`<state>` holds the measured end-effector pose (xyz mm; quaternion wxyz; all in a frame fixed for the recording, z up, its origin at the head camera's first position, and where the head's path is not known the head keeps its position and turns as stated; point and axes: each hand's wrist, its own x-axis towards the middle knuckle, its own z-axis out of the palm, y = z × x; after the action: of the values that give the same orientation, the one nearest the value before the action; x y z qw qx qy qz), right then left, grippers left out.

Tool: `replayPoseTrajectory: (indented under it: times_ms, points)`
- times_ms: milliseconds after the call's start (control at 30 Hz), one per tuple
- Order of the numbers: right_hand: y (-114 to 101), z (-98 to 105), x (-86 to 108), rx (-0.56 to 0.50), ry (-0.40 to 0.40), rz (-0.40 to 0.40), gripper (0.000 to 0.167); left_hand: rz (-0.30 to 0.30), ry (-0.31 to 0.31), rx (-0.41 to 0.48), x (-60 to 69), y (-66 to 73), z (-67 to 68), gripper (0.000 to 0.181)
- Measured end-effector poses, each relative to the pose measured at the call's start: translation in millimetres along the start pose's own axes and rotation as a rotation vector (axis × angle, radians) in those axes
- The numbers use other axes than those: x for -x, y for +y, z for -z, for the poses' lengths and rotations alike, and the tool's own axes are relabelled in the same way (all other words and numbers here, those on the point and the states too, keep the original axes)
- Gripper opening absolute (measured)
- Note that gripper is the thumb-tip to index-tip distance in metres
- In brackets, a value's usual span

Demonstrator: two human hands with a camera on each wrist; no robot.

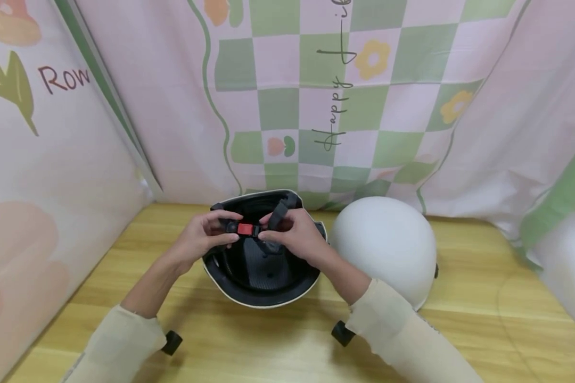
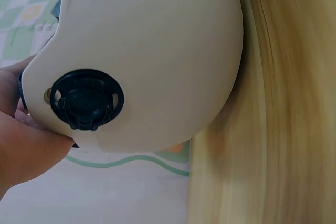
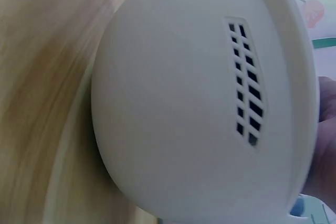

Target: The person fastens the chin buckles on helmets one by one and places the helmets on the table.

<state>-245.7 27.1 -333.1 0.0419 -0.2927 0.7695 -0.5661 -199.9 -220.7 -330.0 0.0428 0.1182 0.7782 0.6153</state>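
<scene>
A white helmet (image 1: pixel 265 306) lies upside down on the table, its black lining facing up. Over its opening is a chin strap buckle (image 1: pixel 245 229) with a red button. My left hand (image 1: pixel 196 239) pinches the buckle's left end between thumb and fingers. At the other end, my right hand (image 1: pixel 301 234) pinches the black strap side, and a loose strap piece (image 1: pixel 278 214) stands up by its fingers. The buckle halves appear joined. A round black fitting (image 2: pixel 86 99) shows on the shell in the left wrist view; vent slots (image 3: pixel 245 82) show in the right wrist view.
A second white helmet (image 1: pixel 385 244) sits dome up, close to the right of the first, beside my right forearm. The wooden table (image 1: pixel 268 346) meets printed curtains (image 1: pixel 278 106) at the back and a printed cloth wall (image 1: pixel 52 186) at the left.
</scene>
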Motion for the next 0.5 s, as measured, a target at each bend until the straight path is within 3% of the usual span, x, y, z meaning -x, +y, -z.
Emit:
replayPoseTrajectory:
  times_ms: [500]
  points:
    - [-14.1,18.5,8.2,0.109,-0.11,-0.264,0.032,-0.059,-0.044,-0.189,2.7,2.2,1.0,0.049]
